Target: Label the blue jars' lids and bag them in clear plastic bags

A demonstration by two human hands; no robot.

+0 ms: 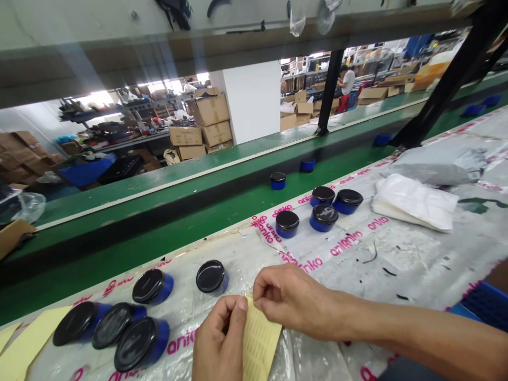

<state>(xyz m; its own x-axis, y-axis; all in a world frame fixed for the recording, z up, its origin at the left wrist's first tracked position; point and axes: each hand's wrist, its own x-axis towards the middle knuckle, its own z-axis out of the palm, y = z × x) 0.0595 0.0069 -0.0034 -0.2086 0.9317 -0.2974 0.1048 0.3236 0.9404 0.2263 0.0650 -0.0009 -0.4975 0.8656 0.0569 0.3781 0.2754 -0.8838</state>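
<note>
Near the bottom middle, my left hand grips a yellow sticker sheet between thumb and fingers. Rows of small printed marks run down the sheet. My right hand is closed in a pinch at the sheet's top edge; anything between its fingertips is too small or hidden to make out. Just beyond my left hand stands a round container with a black top and blue sides. Several more such containers sit close together to the left. Another group stands farther off, past my right hand.
Plastic sheeting with pink lettering covers the bench. Along its far side runs a green conveyor belt carrying more blue containers. White sheets lie at right, yellow sheets at left. A black post and overhead shelf frame the space.
</note>
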